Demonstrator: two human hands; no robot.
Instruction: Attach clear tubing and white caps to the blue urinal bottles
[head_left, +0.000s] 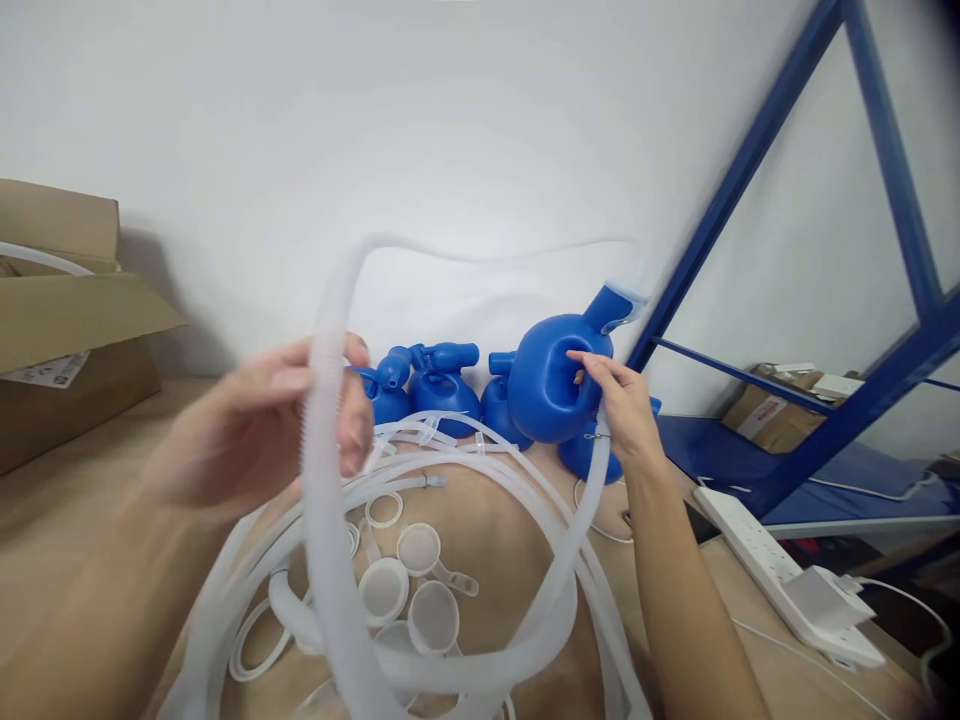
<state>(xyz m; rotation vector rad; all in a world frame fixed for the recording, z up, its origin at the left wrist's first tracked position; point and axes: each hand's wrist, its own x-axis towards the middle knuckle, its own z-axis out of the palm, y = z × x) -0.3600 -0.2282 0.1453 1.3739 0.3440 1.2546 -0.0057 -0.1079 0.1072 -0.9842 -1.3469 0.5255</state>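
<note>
Wall (450, 130), cupped left hand (259, 430), right hand (624, 405) gripping bottle (534, 375)

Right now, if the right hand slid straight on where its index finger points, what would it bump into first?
Most likely the body of the blue jug that the right hand is holding: the finger points left across its hollow. Exact depth is unclear.

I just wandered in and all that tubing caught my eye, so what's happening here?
A person's right hand holds a blue bottle at its handle, up off the table. The left hand, blurred, is at a pale tube, which loops round towards the right hand. More blue bottles stand behind, and white caps lie among coils of tubing.
</note>
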